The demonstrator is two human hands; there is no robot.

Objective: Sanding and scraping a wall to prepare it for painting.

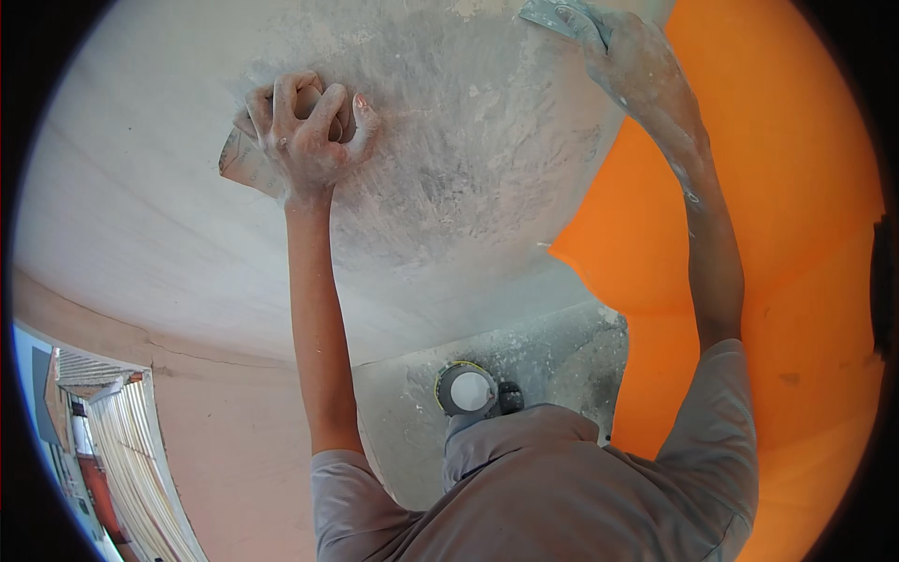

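Observation:
My left hand (309,137) is pressed to a patchy grey-white plastered wall (449,168), dusted with white powder. Its bent fingers grip a sheet of sandpaper (246,165), whose printed backing sticks out at the lower left, while a curled part shows between the fingers. Higher up on the right, my right hand (639,63) holds a flat bluish-grey piece (555,15) near the edge of the wall. Whether this is a scraper blade or a pad, I cannot tell. White dust and smears coat this hand and wrist too.
A smooth orange surface (793,246) borders the plaster along the right. Below, a bucket (469,390) with something white inside stands on the stained floor (555,351), beside a dark shoe (511,397). An opening at lower left shows corrugated sheeting (133,449) outside.

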